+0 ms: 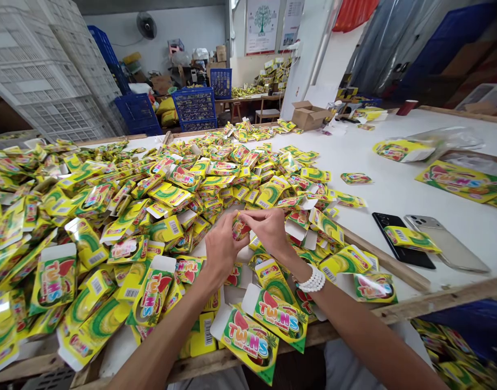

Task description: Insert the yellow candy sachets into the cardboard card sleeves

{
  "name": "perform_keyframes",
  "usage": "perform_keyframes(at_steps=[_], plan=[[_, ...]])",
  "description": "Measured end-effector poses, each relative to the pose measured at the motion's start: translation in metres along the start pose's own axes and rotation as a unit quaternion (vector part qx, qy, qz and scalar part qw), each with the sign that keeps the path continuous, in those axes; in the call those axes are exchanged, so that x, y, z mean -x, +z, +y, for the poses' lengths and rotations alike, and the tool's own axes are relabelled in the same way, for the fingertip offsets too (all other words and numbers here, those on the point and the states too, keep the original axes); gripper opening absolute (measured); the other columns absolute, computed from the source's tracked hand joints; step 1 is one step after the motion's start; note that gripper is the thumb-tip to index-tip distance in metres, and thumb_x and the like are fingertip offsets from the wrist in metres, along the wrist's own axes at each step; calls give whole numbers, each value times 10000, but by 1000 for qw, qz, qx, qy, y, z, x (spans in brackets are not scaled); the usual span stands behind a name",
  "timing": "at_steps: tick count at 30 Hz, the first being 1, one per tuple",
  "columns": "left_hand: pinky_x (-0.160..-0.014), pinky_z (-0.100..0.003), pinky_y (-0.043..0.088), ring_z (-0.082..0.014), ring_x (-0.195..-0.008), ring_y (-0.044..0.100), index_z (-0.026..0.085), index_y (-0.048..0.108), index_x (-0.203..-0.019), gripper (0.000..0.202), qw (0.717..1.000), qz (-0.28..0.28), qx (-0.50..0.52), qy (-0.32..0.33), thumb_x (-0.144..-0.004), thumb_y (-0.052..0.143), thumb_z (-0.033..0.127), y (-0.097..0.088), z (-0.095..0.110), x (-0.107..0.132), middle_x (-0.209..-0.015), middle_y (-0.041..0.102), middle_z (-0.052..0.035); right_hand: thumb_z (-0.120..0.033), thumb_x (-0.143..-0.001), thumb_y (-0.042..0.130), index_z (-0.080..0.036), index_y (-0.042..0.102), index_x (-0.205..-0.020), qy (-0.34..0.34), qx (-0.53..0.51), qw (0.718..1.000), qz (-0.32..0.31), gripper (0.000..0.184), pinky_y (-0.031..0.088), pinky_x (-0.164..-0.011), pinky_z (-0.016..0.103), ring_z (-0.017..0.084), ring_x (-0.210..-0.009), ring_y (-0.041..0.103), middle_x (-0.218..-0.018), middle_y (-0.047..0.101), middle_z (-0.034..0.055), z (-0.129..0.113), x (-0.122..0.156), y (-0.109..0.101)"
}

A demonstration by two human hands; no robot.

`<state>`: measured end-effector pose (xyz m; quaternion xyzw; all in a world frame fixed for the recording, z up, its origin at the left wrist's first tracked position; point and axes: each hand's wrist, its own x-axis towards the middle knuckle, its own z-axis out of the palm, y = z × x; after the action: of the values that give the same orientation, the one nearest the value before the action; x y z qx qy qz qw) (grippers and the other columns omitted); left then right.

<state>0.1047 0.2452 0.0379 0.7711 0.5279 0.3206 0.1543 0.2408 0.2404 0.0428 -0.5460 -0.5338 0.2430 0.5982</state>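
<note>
Pinching folded Twins card (240,228) between fingers (259,218)

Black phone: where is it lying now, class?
In the head view, the black phone lies on the white table, right of the hands, beside a silver phone, under a yellow packet.

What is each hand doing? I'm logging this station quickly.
Left hand: closed, pinching a folded Twins card.
Right hand: closed, pinching the same card.

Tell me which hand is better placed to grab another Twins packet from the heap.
Left, probably. The left hand sits beside the thickest part of the heap of Twins packets, while the right hand faces fewer of them. Both hands currently pinch a small packet.
</note>
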Motion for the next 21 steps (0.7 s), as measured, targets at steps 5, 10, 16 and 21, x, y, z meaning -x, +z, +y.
perform_keyframes(at_steps=[5,10,16,21], plan=[[-835,-323,532,-286,-1065,773,221,686,-1300,508,1000,6,7,-20,-812,811,159,-1,-2,0,-1228,801,-77,-260,-820,725,-213,888,-997,27,-1,997,-79,245,642,-836,399,307,-894,818,-948,852,66,5,-2,-1],[-782,-339,513,-309,-998,773,214,685,-1284,499,998,10,-3,-55,-806,829,223,-1,-8,-3,-1128,819,-79,-365,-660,880,-172,872,-1044,159,-142,964,-162,429,640,-828,412,270,-830,803,-944,854,97,15,-13,-4],[-832,-353,533,-297,-1039,753,208,659,-1276,480,998,50,49,0,-826,813,269,6,-15,-4,-1177,800,-84,-412,-637,912,-173,873,-1011,192,-182,954,-141,445,626,-721,349,219,-753,769,-907,845,95,12,-16,-8],[-924,-362,552,-265,-1083,728,209,676,-1191,396,986,1,156,66,-856,794,385,12,-21,-9,-1188,779,-83,-348,-749,827,-148,835,-699,78,64,982,-158,207,409,-509,234,173,-573,658,-562,718,29,8,-20,-15]])
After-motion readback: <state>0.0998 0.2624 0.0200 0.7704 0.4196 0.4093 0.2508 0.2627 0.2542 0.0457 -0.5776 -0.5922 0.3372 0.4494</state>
